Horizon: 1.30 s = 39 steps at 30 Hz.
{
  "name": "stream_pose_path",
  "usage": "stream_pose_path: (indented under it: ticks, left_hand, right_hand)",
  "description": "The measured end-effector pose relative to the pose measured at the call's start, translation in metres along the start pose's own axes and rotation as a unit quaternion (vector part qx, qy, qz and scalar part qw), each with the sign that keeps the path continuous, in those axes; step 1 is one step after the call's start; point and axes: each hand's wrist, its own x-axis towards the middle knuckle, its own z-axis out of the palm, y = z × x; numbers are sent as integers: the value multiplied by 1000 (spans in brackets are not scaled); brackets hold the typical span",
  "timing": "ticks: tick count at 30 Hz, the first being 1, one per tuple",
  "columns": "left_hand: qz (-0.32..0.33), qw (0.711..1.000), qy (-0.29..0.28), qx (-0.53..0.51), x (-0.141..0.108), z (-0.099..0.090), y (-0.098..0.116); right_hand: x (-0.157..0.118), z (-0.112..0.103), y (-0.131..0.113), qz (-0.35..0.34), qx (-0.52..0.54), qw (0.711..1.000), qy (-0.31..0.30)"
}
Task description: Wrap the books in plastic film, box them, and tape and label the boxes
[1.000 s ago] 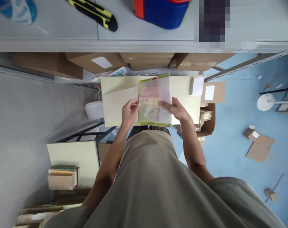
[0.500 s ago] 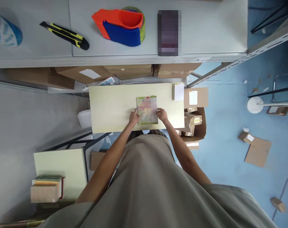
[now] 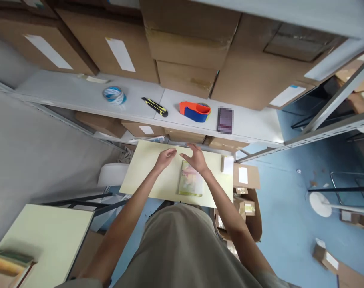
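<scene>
A flat picture-covered book [image 3: 190,183] in a clear wrapper lies on the pale yellow table [image 3: 148,176] in front of me. Above the table, left of the book's far edge, my left hand [image 3: 166,159] is open and empty, its fingers stretched out. My right hand [image 3: 196,158] hovers over the far part of the book, thumb and fingers apart, with nothing in it. A small gap separates the two hands. Beyond them on the grey shelf [image 3: 134,114] sit a yellow-and-black box cutter [image 3: 154,107] and a red-and-blue tape dispenser [image 3: 195,112].
Blue-and-white tape [image 3: 114,95] and a blurred dark rectangular thing [image 3: 225,120] also rest on the shelf. Cardboard boxes [image 3: 187,48] stand behind. A white box [image 3: 227,164] occupies the table's right end; an open carton [image 3: 255,216] stands beside it.
Both hands have let go of the book and moved forward, up off the table. The book stays on the table. My view has tilted up, showing more shelf and boxes.
</scene>
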Motion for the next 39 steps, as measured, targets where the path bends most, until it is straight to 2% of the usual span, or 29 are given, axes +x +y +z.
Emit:
stream_pose_path:
  ticks: [2,5,9,11,14,19,23,26,28,31,36,39]
  left_hand:
    - [47,997,27,-47,16,-26,32]
    - [91,989,68,-97,35,-59,70]
    - [86,983,90,-133,42,-89,94]
    - [77,985,86,-131,37,-98,94]
    - [69,985,78,-135,22,-106,84]
    - [19,988,65,-142,-5,-101,44]
    - [-57,989,30,-135,-27,-75,1]
    - [-132,983,-29,-121,-43,-48,-32]
    - [-171,978,-55,-103,-52,-31,-52]
    - [-202,973,-71,-80,-62,-4,-81]
    - [-253,961,-102,-36,-73,44,-127]
    - [-266,956,-120,-4,-83,69,-154]
  right_hand:
    - [43,-1,-42,-61,-27,998,4]
    - [97,4,-94,-112,-82,990,-15]
    - [151,22,-134,-127,-152,977,-74]
    - [170,34,-144,-110,-175,973,-100]
    - [189,49,-148,-74,-207,968,-121]
    - [194,65,-138,-95,-214,971,-45]
    - [165,69,-127,-104,-213,972,1]
    - [119,72,-112,-99,-238,966,28]
    - [82,76,-92,-83,-255,963,21]
    - [22,87,-43,-44,-266,962,-33]
    - [-75,112,58,68,-266,955,-115]
    - [-123,127,102,138,-254,946,-144]
